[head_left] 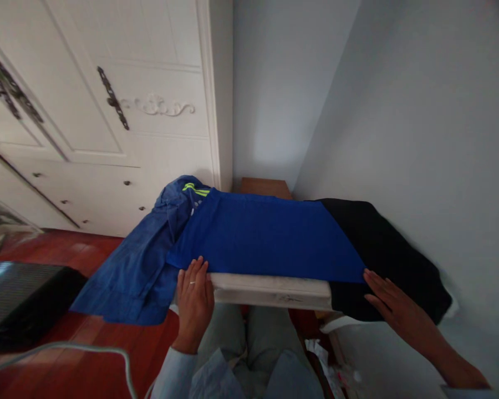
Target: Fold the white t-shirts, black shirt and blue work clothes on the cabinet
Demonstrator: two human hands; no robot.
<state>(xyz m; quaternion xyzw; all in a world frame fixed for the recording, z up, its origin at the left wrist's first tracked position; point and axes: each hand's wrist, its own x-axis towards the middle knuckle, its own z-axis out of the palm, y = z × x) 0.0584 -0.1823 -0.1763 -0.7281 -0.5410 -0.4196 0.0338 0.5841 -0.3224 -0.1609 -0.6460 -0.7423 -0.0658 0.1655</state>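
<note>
A bright blue cloth (pixel 270 235) lies flat across a narrow pale board (pixel 274 291). At its left, a darker blue garment (pixel 137 266) with yellow-green stripes hangs over the end. Black fabric (pixel 382 249) covers the right end. My left hand (pixel 195 302) rests, fingers extended, on the blue cloth's near left edge; a ring shows on one finger. At the near right corner, where blue meets black, my right hand (pixel 393 305) lies with outstretched fingers. Neither hand grips anything visible.
A white wardrobe (pixel 170 149) with dark handles stands at the back left. Grey walls rise behind and to the right, with a brown box (pixel 266 187) in the corner. A black case (pixel 29 305) and a pale hose (pixel 66 344) are on the red floor at left.
</note>
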